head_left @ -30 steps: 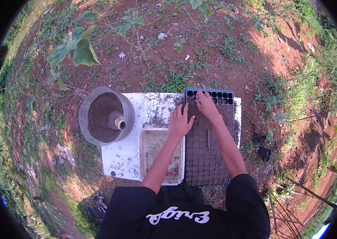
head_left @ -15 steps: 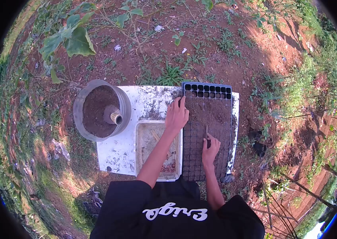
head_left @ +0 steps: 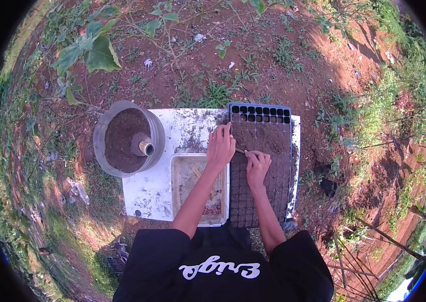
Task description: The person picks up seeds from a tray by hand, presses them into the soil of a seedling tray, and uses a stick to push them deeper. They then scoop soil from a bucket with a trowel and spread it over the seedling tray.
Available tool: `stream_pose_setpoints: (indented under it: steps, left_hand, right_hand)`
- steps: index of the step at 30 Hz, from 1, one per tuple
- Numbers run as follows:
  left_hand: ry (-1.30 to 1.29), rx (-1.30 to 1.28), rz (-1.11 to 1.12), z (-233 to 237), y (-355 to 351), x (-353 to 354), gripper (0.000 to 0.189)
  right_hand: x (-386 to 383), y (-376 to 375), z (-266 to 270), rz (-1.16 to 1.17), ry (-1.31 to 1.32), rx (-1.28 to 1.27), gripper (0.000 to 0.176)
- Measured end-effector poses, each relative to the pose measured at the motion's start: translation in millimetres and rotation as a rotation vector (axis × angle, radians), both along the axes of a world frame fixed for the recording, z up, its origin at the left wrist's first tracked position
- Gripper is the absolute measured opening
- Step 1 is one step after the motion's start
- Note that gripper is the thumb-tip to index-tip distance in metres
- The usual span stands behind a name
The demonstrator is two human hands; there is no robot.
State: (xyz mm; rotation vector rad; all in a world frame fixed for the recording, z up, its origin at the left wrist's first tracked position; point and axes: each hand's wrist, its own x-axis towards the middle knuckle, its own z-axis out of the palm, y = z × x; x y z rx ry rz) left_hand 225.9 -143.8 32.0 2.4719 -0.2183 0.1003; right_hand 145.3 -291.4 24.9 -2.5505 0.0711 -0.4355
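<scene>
My right hand (head_left: 258,168) is closed on a thin stick (head_left: 241,151) above the soil of the seedling tray (head_left: 259,107). The stick points left, toward the tray's left edge. Soil fills most of the tray's cells, lying loose over the upper middle, while the farthest cells look bare and black. Along that left edge rests my left hand (head_left: 220,150), its fingers stretched forward with the tips at the rim. Beneath my left forearm is a shallow cream basket (head_left: 174,189), holding small reddish pieces (head_left: 214,210) and a flat strip of wood (head_left: 195,170).
A translucent bucket (head_left: 103,158) of dark soil stands on the left, with a short hollow tube (head_left: 146,148) in it. Everything sits on a soil-stained white board (head_left: 147,196). A leafy plant (head_left: 99,53) leans in at upper left; earth and weeds surround the board.
My right hand has moved forward and left over the tray. The stick has swung from pointing forward to pointing left. My left hand has shifted only slightly, staying at the tray's edge.
</scene>
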Motion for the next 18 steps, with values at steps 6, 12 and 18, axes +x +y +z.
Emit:
stream_pose_setpoints:
  steps: [6,12,18]
  left_hand:
    - [0.010,0.022,0.024,-2,-1,1,0.045]
    - [0.029,0.028,0.035,2,-1,1,0.045]
    - [0.043,0.042,0.023,2,-2,2,0.045]
  right_hand:
    - [15,1,-6,-0.024,-0.036,0.039,0.026]
    - [16,-4,-12,0.006,-0.046,0.110,0.025]
    - [16,-5,-12,-0.035,-0.081,0.090,0.023]
